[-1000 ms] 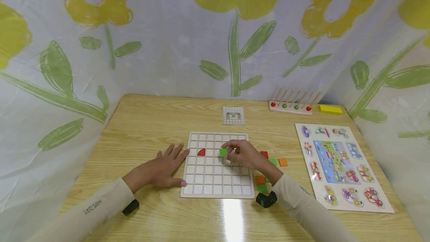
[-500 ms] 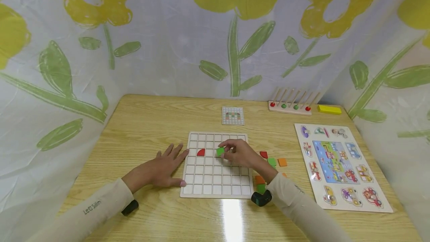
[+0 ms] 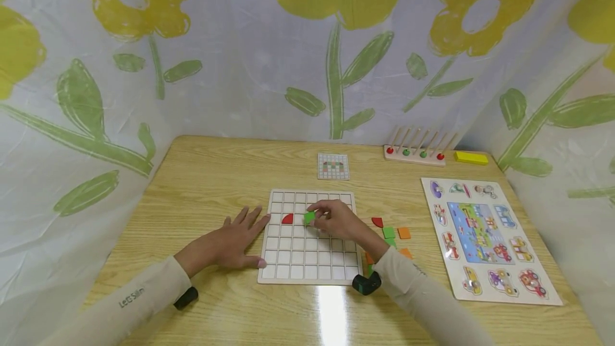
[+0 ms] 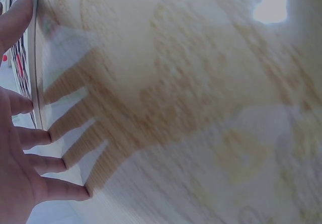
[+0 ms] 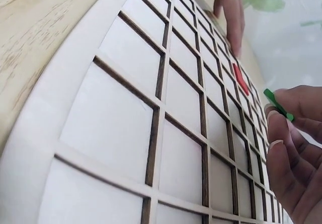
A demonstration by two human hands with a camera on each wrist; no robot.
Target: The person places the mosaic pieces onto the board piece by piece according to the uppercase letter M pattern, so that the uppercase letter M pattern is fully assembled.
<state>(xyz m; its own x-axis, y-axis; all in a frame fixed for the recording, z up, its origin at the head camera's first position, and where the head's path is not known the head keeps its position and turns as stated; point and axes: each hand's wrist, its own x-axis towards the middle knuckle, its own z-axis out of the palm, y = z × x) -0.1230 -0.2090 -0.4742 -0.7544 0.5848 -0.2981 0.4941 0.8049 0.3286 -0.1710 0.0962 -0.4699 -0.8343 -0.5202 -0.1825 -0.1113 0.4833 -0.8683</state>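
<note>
My right hand (image 3: pixel 338 220) pinches a green square tile (image 3: pixel 309 219) between thumb and fingers, above the white gridded wooden board (image 3: pixel 297 257). In the right wrist view the green tile (image 5: pixel 278 104) is tilted and apart from the board's cells. One red quarter-round tile (image 3: pixel 288 219) lies in a cell left of that hand. My left hand (image 3: pixel 229 242) rests with spread fingers at the board's left edge, its thumb touching the rim. The left wrist view shows those fingers (image 4: pixel 65 190) touching the glossy tabletop, holding nothing.
Loose tiles lie right of the board, among them a red quarter-round (image 3: pixel 377 222), a green square (image 3: pixel 388 233) and an orange square (image 3: pixel 404 233). Behind the board is a pattern card (image 3: pixel 333 166). A picture puzzle (image 3: pixel 434 218), a peg stand (image 3: pixel 415 159) and a yellow block (image 3: pixel 471 158) stand right.
My right hand has moved a little left over the board with the green tile, closer to the red piece in the grid. The left hand has stayed in place.
</note>
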